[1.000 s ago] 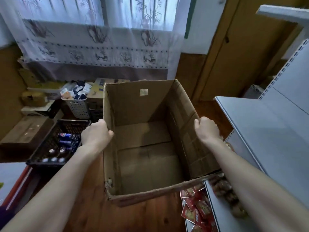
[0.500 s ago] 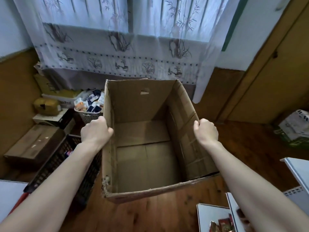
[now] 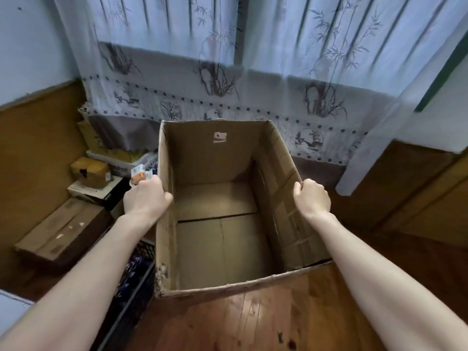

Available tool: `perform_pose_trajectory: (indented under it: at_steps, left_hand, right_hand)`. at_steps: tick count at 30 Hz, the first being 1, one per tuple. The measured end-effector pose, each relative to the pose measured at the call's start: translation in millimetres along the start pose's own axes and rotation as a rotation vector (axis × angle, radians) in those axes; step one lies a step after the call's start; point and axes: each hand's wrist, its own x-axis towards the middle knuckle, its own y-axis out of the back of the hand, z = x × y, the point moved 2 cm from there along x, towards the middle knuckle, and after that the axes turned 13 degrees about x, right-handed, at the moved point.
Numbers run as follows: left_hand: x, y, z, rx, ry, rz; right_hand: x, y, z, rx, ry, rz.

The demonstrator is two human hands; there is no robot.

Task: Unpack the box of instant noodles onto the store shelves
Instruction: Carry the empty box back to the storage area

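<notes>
An open brown cardboard box (image 3: 202,158) fills the middle of the view, held above the wooden floor. Its inside is bare cardboard, with no noodle packs visible. My left hand (image 3: 145,197) is closed over the box's left wall rim. My right hand (image 3: 312,197) is closed over the right wall rim. Neither the store shelves nor any noodle packs appear in this frame.
A black plastic crate (image 3: 131,287) sits low on the left beside the box. Closed cardboard boxes (image 3: 60,234) and stacked cartons (image 3: 90,171) line the left wall. A patterned sheer curtain (image 3: 228,72) hangs behind. Wooden floor (image 3: 253,320) lies in front.
The view has swung left, away from the grey shelves and the packets on them. The box stays gripped in both hands and now faces the curtain.
</notes>
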Motion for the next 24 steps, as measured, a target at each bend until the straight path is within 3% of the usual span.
perform_pose_trajectory:
  at_steps: [10, 24]
  left_hand:
    - [150, -28, -3, -0.006, 0.089, 0.001]
    - [326, -78, 27, 0.006, 0.058, -0.102]
  right_hand:
    - [144, -74, -64, -0.018, 0.067, -0.033]
    - [286, -158, -87, -0.037, -0.031, -0.04]
